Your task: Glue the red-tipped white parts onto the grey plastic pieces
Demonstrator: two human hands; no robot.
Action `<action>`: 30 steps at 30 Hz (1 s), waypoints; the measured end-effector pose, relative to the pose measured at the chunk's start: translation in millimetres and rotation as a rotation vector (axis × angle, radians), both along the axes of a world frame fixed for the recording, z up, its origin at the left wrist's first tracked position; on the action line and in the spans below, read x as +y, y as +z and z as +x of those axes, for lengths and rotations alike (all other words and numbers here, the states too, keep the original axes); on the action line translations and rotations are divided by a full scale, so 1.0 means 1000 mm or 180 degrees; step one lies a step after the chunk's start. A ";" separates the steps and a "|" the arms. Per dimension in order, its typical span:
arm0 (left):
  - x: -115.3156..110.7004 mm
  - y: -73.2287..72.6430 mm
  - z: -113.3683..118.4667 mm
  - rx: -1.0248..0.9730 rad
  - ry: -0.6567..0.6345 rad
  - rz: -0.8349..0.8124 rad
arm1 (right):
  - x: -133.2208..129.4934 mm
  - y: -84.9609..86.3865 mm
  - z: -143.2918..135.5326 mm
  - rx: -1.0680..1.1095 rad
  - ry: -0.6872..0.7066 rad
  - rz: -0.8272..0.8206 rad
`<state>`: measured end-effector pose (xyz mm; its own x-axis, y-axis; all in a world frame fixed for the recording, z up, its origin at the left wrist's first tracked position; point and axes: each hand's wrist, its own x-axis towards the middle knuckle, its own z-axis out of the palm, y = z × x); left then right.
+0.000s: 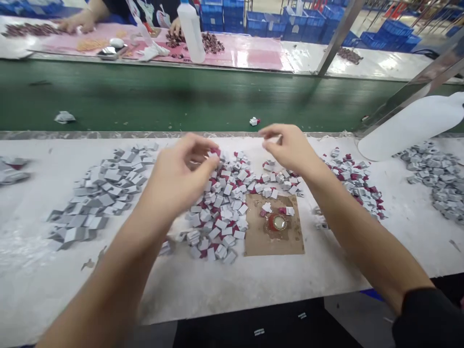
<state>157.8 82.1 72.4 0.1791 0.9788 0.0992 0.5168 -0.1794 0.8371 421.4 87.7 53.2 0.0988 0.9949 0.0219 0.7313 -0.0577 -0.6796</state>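
Observation:
My left hand is closed in a pinch on a small grey and dark-red plastic piece, above a central pile of similar pieces. My right hand hovers near the table's far edge. Its thumb and forefinger are slightly apart, with nothing visible between them. Just beyond those fingertips, a grey and red plastic piece lies on the green conveyor belt. Between my forearms, a brown cardboard square bears a small round container and a couple of loose pieces.
Grey blocks form a pile at left. More pieces lie at right, beside a white bottle leaning over a grey pile. Across the belt, a co-worker's hand rests by dark parts. A metal post rises there.

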 end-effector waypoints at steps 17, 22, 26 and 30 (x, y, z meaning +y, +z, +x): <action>0.165 -0.030 0.106 0.0585 0.0124 -0.0577 | 0.035 -0.008 0.023 0.2189 -0.0110 0.0213; 0.135 -0.011 0.102 0.0366 -0.0040 -0.0180 | -0.019 -0.003 0.027 0.2946 -0.0080 0.0038; 0.078 0.010 0.089 -0.0237 -0.1298 -0.0001 | -0.050 -0.002 0.016 0.3600 -0.0297 0.0129; 0.020 0.014 0.077 -0.0777 -0.1989 0.0067 | -0.079 0.001 -0.001 0.3726 -0.0334 0.0334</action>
<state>234.7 101.8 86.6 0.6816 0.6958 0.2266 0.1067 -0.4009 0.9099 420.9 8.9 54.2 0.1942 0.9794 -0.0551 -0.3456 0.0158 -0.9382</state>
